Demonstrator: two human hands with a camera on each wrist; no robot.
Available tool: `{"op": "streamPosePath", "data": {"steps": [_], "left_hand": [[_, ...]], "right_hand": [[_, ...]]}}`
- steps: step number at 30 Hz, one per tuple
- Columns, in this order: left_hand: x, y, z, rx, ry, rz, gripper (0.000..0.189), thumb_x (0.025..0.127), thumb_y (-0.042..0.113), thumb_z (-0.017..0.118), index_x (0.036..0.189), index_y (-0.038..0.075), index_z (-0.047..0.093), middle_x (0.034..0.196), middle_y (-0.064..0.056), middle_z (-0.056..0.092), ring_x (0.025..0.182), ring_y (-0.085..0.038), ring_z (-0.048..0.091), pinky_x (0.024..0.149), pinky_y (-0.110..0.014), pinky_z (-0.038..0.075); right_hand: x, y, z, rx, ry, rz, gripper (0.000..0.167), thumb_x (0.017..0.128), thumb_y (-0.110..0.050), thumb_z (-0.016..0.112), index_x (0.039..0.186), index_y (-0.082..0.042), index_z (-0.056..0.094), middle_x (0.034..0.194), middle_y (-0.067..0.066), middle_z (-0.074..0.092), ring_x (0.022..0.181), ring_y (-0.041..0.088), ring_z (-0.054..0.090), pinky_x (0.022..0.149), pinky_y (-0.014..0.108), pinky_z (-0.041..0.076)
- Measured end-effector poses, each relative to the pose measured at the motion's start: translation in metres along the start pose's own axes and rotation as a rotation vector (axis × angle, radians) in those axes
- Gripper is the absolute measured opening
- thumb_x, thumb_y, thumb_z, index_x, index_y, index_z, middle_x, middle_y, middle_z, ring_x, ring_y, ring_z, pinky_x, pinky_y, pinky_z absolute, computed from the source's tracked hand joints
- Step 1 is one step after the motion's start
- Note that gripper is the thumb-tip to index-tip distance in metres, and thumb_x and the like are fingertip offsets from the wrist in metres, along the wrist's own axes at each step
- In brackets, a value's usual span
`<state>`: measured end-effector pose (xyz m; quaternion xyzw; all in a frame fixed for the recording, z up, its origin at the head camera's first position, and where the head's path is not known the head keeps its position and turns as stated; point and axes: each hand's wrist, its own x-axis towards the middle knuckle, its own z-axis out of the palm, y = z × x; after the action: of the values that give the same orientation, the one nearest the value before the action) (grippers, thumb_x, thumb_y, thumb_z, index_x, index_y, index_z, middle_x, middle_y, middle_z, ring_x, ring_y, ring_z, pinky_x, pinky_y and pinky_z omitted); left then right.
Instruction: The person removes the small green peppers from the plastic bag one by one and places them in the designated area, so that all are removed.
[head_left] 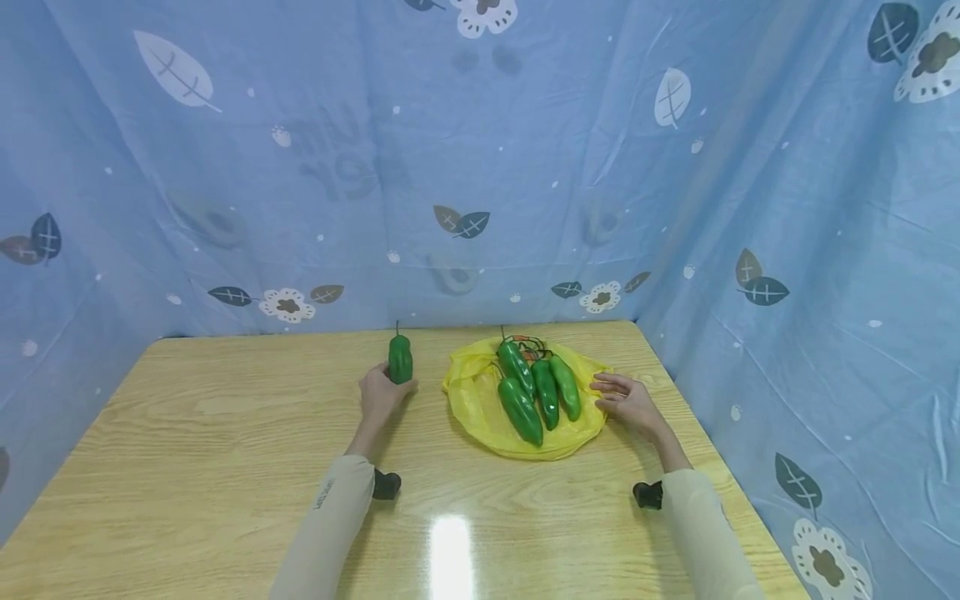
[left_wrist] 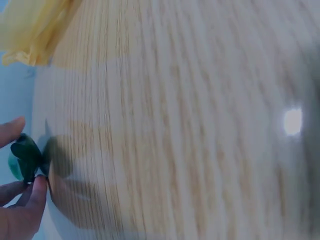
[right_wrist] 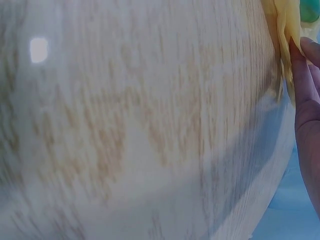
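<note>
Standing one green pepper upright on the wooden table while we are steadying the yellow bag.

We are gripping that pepper with our left hand, fingers curled round its lower half, so it is standing stem-up just left of the bag and apart from it; in the left wrist view our fingertips are pinching its dark green body close against the tabletop. Our right hand is lying flat with its fingers straight and relaxed, touching the bag's right edge, seemingly to keep the thin plastic from sliding; the right wrist view is showing a finger pressing against the yellow fold. The bag is lying spread open like a mat, and four more green peppers are resting on it, side by side, stems pointing away from us.
</note>
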<state>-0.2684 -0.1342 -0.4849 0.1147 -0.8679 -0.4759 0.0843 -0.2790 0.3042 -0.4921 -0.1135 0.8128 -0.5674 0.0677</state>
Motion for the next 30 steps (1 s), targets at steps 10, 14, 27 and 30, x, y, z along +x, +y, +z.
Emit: {"op": "streamPosePath", "data": {"steps": [10, 14, 27, 30], "left_hand": [[0.000, 0.000, -0.005, 0.042, -0.006, -0.025, 0.042, 0.081, 0.012, 0.075, 0.111, -0.013, 0.059, 0.103, -0.029, 0.063, 0.096, -0.040, 0.062, 0.083, -0.049, 0.052], [-0.001, 0.000, -0.008, 0.058, -0.013, -0.033, 0.043, 0.081, 0.014, 0.076, 0.110, -0.012, 0.058, 0.103, -0.029, 0.062, 0.095, -0.041, 0.062, 0.081, -0.049, 0.052], [-0.005, 0.006, -0.014, -0.147, 0.083, 0.011, 0.065, 0.086, 0.018, 0.073, 0.136, -0.011, 0.043, 0.136, -0.031, 0.046, 0.124, -0.045, 0.046, 0.099, -0.049, 0.044], [-0.008, 0.008, -0.012, -0.205, 0.141, 0.018, 0.060, 0.087, 0.018, 0.072, 0.133, -0.010, 0.048, 0.135, -0.028, 0.050, 0.122, -0.042, 0.050, 0.098, -0.045, 0.046]], "right_hand": [[0.000, -0.003, 0.001, -0.018, 0.004, -0.007, 0.052, 0.088, 0.005, 0.063, 0.136, 0.012, 0.043, 0.129, 0.033, 0.051, 0.120, 0.045, 0.048, 0.089, 0.018, 0.048], [-0.001, -0.003, 0.001, -0.023, 0.002, -0.007, 0.052, 0.088, 0.004, 0.063, 0.136, 0.012, 0.043, 0.129, 0.033, 0.052, 0.120, 0.045, 0.049, 0.089, 0.018, 0.048], [-0.004, -0.005, 0.002, -0.012, 0.002, -0.020, 0.052, 0.089, 0.005, 0.062, 0.135, 0.014, 0.041, 0.128, 0.035, 0.050, 0.121, 0.047, 0.047, 0.092, 0.019, 0.046], [-0.003, -0.004, 0.002, -0.020, 0.004, -0.017, 0.052, 0.089, 0.004, 0.062, 0.136, 0.014, 0.041, 0.128, 0.035, 0.051, 0.120, 0.047, 0.048, 0.091, 0.018, 0.047]]}}
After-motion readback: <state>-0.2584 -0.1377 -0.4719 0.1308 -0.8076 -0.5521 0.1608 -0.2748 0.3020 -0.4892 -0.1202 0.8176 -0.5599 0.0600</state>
